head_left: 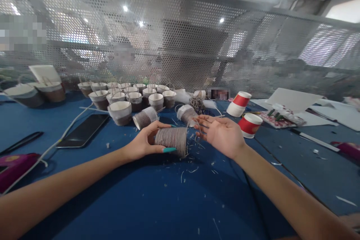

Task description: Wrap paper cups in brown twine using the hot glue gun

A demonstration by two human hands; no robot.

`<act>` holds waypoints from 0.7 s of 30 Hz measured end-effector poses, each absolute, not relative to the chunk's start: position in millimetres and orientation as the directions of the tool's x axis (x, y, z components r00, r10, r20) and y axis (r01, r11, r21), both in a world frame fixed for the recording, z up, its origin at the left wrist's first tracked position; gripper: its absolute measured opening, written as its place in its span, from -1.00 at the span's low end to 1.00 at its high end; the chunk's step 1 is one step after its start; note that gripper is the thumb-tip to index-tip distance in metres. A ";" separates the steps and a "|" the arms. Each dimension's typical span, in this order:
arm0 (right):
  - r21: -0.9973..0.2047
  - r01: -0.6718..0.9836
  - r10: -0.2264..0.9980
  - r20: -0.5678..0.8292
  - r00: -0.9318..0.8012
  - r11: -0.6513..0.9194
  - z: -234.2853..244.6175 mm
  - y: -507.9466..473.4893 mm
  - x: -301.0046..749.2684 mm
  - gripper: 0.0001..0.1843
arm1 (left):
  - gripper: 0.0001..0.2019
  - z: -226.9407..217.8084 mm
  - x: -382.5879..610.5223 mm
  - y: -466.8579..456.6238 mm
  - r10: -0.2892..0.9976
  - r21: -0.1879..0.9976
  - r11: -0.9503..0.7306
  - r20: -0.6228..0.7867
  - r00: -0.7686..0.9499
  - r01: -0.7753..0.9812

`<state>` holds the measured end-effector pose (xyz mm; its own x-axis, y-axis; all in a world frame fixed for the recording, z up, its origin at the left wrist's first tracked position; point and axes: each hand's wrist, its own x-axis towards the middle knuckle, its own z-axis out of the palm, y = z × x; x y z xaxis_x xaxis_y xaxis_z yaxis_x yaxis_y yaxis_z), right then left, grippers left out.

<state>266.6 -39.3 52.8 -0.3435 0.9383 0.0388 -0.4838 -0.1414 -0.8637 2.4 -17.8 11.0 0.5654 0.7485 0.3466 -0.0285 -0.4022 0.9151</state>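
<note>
While the left hand clamps a string-wrapped cup between thumb and fingers, the right hand is turned palm up just to its right, fingers spread around a loose strand; whether they pinch it, I cannot tell. The cup lies on its side above the blue table, in the middle of the scene, with pale scraps scattered near its right end. Beyond it, another wrapped cup lies tipped at far left, beside upright handled cups. A dark phone rests left, and a red-and-white paper cup stands right of the right hand.
</note>
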 end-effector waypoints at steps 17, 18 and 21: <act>-0.760 0.089 0.758 0.618 -0.208 0.644 39.0 -61.2 260.7 -0.94 | -0.46 0.3 3.1 -6.9 0.792 0.834 -0.542 0.463 0.398 0.108; -0.689 0.142 0.700 0.672 -0.240 0.710 40.3 -63.8 261.7 -0.94 | -0.47 -0.5 3.0 -6.3 0.790 0.830 -0.549 0.475 0.387 0.103; -0.432 0.251 0.499 0.770 -0.398 0.866 45.6 -71.8 264.5 -0.90 | -0.47 -2.4 2.1 -5.1 0.792 0.820 -0.563 0.500 0.351 0.102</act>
<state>264.5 -71.8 45.6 -0.3981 0.4992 0.7696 0.2505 0.8662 -0.4323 2.1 -5.1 -2.4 0.3507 0.7918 0.5000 0.1016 -0.5630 0.8202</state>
